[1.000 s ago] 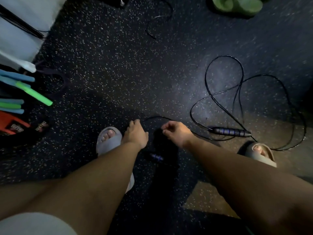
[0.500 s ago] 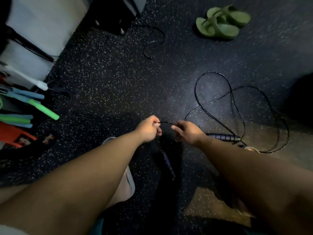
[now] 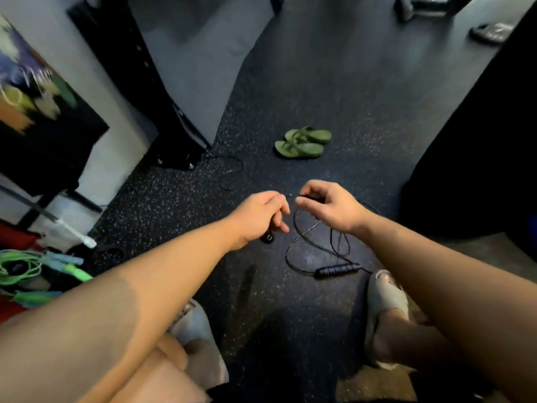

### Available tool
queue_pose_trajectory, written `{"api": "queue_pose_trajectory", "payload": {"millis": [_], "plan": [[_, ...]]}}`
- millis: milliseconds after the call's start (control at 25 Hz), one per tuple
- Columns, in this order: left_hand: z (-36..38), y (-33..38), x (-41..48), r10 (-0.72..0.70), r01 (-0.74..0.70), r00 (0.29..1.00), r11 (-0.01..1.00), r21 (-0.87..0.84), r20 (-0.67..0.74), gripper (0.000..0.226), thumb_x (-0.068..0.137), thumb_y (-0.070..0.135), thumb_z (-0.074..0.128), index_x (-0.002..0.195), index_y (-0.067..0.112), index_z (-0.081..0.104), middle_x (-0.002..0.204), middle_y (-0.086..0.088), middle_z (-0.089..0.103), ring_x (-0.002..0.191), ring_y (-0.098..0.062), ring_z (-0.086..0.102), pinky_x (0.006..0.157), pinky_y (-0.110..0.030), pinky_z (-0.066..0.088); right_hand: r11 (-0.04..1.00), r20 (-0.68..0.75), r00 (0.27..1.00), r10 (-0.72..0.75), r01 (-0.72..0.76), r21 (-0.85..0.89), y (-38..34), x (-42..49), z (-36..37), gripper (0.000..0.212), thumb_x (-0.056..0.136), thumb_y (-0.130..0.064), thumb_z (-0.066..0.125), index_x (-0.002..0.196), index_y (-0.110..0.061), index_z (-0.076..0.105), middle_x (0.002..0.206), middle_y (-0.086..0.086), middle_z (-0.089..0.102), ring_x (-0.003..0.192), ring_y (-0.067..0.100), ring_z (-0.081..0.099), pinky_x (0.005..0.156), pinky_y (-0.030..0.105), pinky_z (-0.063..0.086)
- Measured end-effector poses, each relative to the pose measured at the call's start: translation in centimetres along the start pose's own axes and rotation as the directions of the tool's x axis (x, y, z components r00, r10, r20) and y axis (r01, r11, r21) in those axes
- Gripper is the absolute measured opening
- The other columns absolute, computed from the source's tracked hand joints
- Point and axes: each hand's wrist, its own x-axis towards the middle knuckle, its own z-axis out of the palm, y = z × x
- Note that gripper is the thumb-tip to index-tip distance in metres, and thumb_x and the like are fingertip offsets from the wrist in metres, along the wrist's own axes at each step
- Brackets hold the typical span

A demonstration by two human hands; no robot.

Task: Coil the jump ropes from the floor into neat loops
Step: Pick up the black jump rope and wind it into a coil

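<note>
1. Head view: the black jump rope [image 3: 294, 237] is partly hidden. One handle is swallowed by my left hand [image 3: 258, 216], with only its round end cap poking out below my palm, and the stretch between my hands is too thin and blurred to follow
2. My left hand is clenched round that handle; my right hand [image 3: 331, 205] has curled fingers pinching the cord, which drops from under it to the floor [image 3: 180, 210]
3. The other handle [image 3: 337, 270] lies on the floor just beside my right slide [image 3: 383, 298]; the cord past it is cut off by my right forearm
4. Half a second ago both hands were down near the floor. They are raised now, the wide loops have shrunk to a narrow tangle, and the green sandals [image 3: 302, 142] sit mid-frame
5. The cord is thin and glossy, the loose handle a ribbed dark cylinder, the floor dark rubber flecked with pale specks
6. Farther out, a second black cord [image 3: 232, 173] curls near a black rack foot [image 3: 177, 152]; green and blue ropes [image 3: 26, 266] bunch at the left edge, blurred
</note>
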Motion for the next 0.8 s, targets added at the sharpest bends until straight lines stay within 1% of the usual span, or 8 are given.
{"api": "queue_pose_trajectory", "payload": {"millis": [80, 160, 280, 400, 480, 560, 680, 800], "plan": [[-0.1, 2.9, -1.5, 0.045, -0.045, 0.999, 0.980, -0.193, -0.004, 0.035, 0.109, 0.017, 0.035, 0.085, 0.011, 0.059, 0.053, 0.005, 0.055, 0.062, -0.018, 0.068, 0.069, -0.027, 0.048, 0.992, -0.098, 0.995, -0.007, 0.019, 0.122, -2.0, -1.0, -2.4, 0.013, 0.095, -0.014, 0.066, 0.083, -0.014, 0.061, 0.061, -0.011, 0.053, 0.056, 0.010, 0.046, 0.055, 0.024, 0.039], [0.3, 5.5, -3.0, 0.102, -0.080, 0.993, 0.949, -0.306, 0.056, 0.036, 0.109, 0.020, 0.034, 0.089, 0.009, 0.061, 0.057, 0.001, 0.059, 0.064, -0.022, 0.067, 0.067, -0.026, 0.050, 0.974, -0.136, 0.989, -0.058, 0.086, 0.209, -5.0, -1.5, -4.3, 0.010, 0.096, -0.010, 0.063, 0.086, -0.011, 0.061, 0.062, -0.009, 0.054, 0.057, 0.009, 0.045, 0.055, 0.022, 0.038], [0.6, 8.0, -4.1, 0.138, -0.084, 0.984, 0.917, -0.391, 0.114, 0.038, 0.109, 0.025, 0.032, 0.096, 0.007, 0.062, 0.060, 0.000, 0.056, 0.064, -0.023, 0.062, 0.066, -0.025, 0.052, 0.942, -0.096, 0.991, -0.089, 0.115, 0.315, -8.6, -0.5, -6.1, 0.005, 0.097, -0.004, 0.059, 0.094, -0.008, 0.060, 0.059, -0.016, 0.058, 0.052, -0.002, 0.044, 0.051, 0.013, 0.035], [-0.1, 8.9, -3.8, 0.112, -0.056, 0.989, 0.882, -0.467, 0.093, 0.043, 0.108, 0.033, 0.032, 0.097, 0.006, 0.064, 0.056, 0.001, 0.047, 0.063, -0.022, 0.060, 0.072, -0.029, 0.052, 0.917, -0.042, 0.997, -0.071, 0.082, 0.391, -9.3, 1.2, -6.8, 0.007, 0.093, -0.012, 0.061, 0.089, -0.016, 0.058, 0.060, -0.014, 0.053, 0.050, 0.003, 0.038, 0.046, 0.018, 0.028], [0.0, 9.3, -3.2, 0.103, -0.033, 0.989, 0.847, -0.531, 0.103, 0.044, 0.106, 0.037, 0.035, 0.097, 0.006, 0.065, 0.056, 0.001, 0.047, 0.062, -0.023, 0.061, 0.076, -0.035, 0.052, 0.923, -0.031, 0.996, -0.080, 0.085, 0.374, -9.4, 2.5, -6.4, 0.012, 0.095, -0.009, 0.062, 0.087, -0.016, 0.057, 0.068, -0.007, 0.057, 0.052, 0.003, 0.044, 0.048, 0.018, 0.033], [0.3, 10.1, -2.6, 0.091, 0.007, 0.988, 0.790, -0.613, 0.128, 0.047, 0.098, 0.046, 0.040, 0.093, 0.007, 0.065, 0.061, -0.002, 0.055, 0.064, -0.024, 0.065, 0.072, -0.036, 0.056, 0.924, -0.029, 0.993, -0.113, 0.115, 0.365, -9.8, 4.1, -5.4, 0.011, 0.095, -0.005, 0.063, 0.088, -0.014, 0.059, 0.079, 0.000, 0.062, 0.063, 0.003, 0.056, 0.059, 0.016, 0.045], [-0.7, 11.1, -1.7, 0.139, 0.021, 0.979, 0.662, -0.750, 0.150, 0.071, 0.081, 0.074, 0.042, 0.088, 0.007, 0.064, 0.072, -0.009, 0.067, 0.072, -0.028, 0.069, 0.080, -0.043, 0.055, 0.907, -0.078, 0.988, -0.136, 0.156, 0.391, -9.6, 5.9, -4.7, 0.005, 0.094, -0.008, 0.064, 0.093, -0.011, 0.061, 0.079, -0.002, 0.063, 0.070, 0.006, 0.058, 0.066, 0.019, 0.049], [-2.4, 11.7, -0.7, 0.240, -0.008, 0.957, 0.590, -0.807, 0.166, 0.099, 0.063, 0.091, 0.037, 0.102, 0.004, 0.065, 0.097, -0.016, 0.074, 0.095, -0.032, 0.070, 0.094, -0.047, 0.051, 0.934, -0.109, 0.988, -0.109, 0.139, 0.329, -7.3, 5.3, -4.0, 0.014, 0.095, -0.003, 0.059, 0.089, -0.015, 0.062, 0.070, -0.010, 0.065, 0.064, 0.004, 0.056, 0.059, 0.021, 0.048]]}}
